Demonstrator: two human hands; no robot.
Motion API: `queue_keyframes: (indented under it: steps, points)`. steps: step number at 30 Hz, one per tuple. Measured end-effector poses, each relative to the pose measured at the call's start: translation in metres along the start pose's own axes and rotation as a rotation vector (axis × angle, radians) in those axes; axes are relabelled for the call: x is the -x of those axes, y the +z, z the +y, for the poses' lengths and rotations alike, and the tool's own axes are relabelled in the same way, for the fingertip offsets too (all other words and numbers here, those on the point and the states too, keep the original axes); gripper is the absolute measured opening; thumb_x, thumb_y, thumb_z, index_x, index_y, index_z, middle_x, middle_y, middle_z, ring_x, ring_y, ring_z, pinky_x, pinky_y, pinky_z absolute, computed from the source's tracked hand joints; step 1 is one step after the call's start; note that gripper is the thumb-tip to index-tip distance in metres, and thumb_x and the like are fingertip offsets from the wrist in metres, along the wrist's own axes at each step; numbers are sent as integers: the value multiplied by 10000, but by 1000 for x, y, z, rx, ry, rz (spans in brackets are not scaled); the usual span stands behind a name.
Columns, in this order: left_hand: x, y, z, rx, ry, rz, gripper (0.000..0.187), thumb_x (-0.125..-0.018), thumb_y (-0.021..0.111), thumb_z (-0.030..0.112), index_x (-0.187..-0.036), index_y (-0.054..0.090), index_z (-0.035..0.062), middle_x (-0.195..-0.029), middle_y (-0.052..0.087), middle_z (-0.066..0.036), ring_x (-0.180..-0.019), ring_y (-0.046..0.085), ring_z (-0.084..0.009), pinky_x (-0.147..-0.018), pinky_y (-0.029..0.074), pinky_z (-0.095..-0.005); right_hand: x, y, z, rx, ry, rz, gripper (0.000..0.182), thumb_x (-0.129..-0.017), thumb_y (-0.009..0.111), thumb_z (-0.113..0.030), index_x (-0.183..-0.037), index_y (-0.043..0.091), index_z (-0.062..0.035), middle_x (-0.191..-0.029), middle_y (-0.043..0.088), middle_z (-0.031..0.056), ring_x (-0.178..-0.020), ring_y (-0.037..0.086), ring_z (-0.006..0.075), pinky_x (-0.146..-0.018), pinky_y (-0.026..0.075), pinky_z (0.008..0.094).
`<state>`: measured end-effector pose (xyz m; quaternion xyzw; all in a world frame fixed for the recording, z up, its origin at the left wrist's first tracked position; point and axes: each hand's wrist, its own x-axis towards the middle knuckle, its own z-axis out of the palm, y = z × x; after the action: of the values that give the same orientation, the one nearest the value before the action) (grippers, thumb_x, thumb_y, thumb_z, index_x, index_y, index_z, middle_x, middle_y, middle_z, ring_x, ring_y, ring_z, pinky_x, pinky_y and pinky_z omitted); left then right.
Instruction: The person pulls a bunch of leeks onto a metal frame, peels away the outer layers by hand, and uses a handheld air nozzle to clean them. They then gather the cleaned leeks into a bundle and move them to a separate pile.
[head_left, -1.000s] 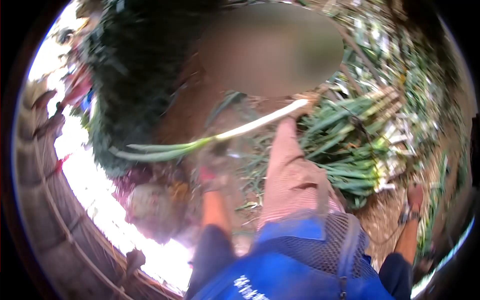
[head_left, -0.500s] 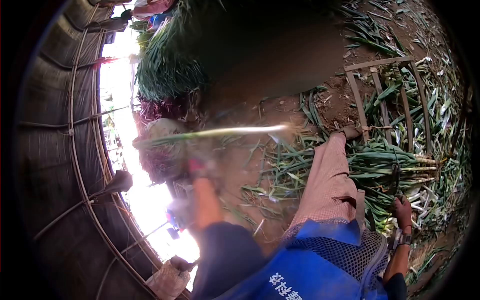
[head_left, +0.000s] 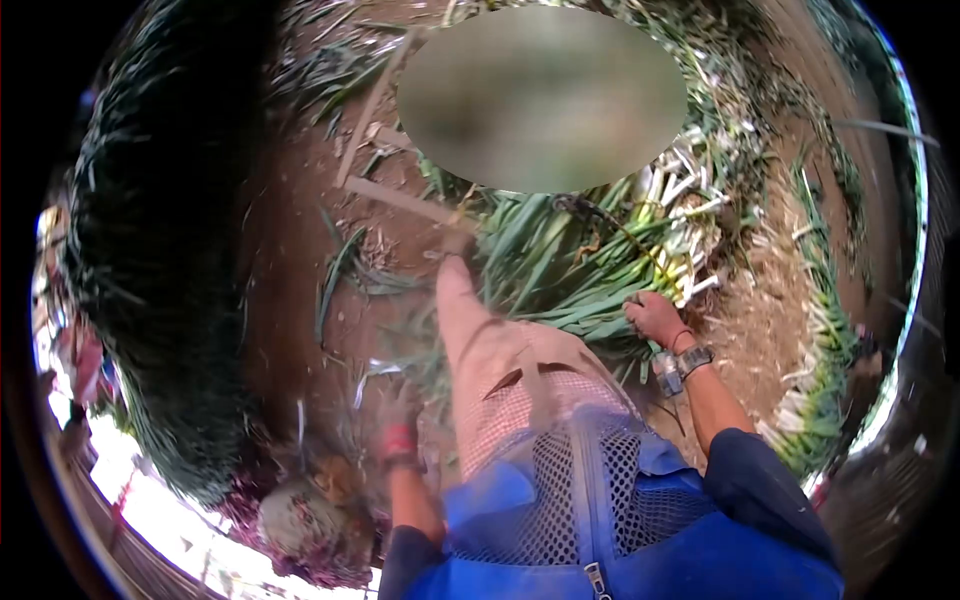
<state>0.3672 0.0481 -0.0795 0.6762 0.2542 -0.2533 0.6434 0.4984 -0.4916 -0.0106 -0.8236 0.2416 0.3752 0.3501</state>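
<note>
A bunch of green onions (head_left: 575,265) lies on the ground in front of my legs, leaves toward the left and white stalks to the right. My right hand (head_left: 657,318), with a watch at the wrist, is closed at the bunch's near edge, its fingers curled on the leaves. Low on the left, beside my leg, my left hand (head_left: 400,412) is smeared by motion. Its finger positions and any contents are unclear. Pale stalks or leaves (head_left: 378,368) lie near it.
A wooden frame (head_left: 400,200) lies beyond my foot. A large heap of green onions (head_left: 160,400) stands at the left, above a rounded bundle (head_left: 305,520). Another onion row (head_left: 815,400) lies at the right. A blurred oval hides part of the upper view.
The view has turned toward the right. My left hand, earlier raised with a long onion stalk across it, is now lower beside my leg, with that stalk no longer distinguishable. My right hand remains by the bunch.
</note>
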Motion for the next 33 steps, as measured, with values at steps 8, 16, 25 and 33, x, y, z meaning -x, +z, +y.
queue_keyframes:
  steps: [8,16,25,33]
  points:
    - [-107,50,127,35,-291,77,334,-989,656,146,-1299,641,23,-1061,706,-27,-831,682,-120,-701,550,-254,41,55,83,-433,276,-24,206,-926,635,-239,-911,642,-34,-761,641,16,-596,591,127,-545,492,299]
    - [-172,90,117,-117,-386,-98,342,-980,689,125,-1299,634,15,-943,694,-12,-698,639,-120,-597,503,-253,51,54,68,-514,353,55,192,-923,622,-215,-878,653,-31,-733,624,8,-624,588,108,-600,506,319]
    - [-205,163,111,-316,-444,-306,380,-967,731,183,-1277,655,-23,-920,712,-30,-675,632,-102,-606,518,-250,-71,18,74,-75,77,292,318,-886,614,-290,-1037,670,-16,-937,694,249,-887,668,424,-814,533,500]
    - [-227,263,86,-314,-437,-225,390,-1013,662,223,-1319,635,-18,-1067,737,-79,-839,721,-152,-709,577,-273,-298,-2,113,317,121,247,575,-906,591,-207,-1453,464,-81,-1297,569,195,-1257,538,334,-1081,411,498]
